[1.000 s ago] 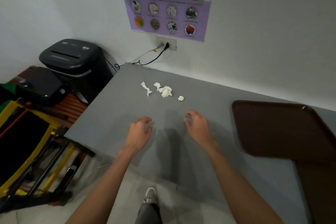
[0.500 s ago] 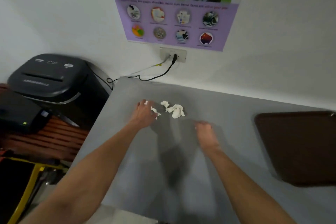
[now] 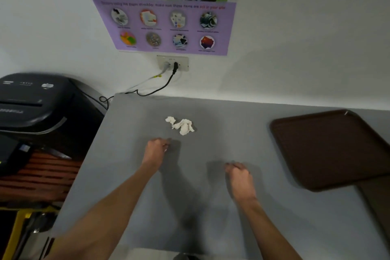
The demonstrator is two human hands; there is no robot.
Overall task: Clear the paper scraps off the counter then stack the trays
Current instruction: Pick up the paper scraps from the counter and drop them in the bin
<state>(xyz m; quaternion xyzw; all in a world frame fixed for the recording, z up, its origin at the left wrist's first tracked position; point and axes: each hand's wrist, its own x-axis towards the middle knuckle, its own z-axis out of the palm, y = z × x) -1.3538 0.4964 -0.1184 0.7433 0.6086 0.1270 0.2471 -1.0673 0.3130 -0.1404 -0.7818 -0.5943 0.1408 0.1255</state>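
Observation:
Two crumpled white paper scraps (image 3: 181,125) lie on the grey counter (image 3: 130,175) near the wall. Just in front of them my left hand (image 3: 155,150) has its fingers curled round a white paper scrap that peeks out at the fingertips. My right hand (image 3: 239,177) hovers low over the counter, closed like a fist; whatever it holds is hidden. A dark brown tray (image 3: 329,150) lies flat at the right, overlapping a second brown surface (image 3: 377,198) at the frame's edge.
A black paper shredder (image 3: 42,107) stands beside the counter's left edge, with cables (image 3: 147,93) running from a wall socket (image 3: 172,63). A poster hangs above. Wooden slats and a yellow-framed object sit lower left.
My left hand picked up the leftmost scrap and drew back toward me. The small scrap on the right vanished under my right hand, which closed and pulled back. The camera moved closer.

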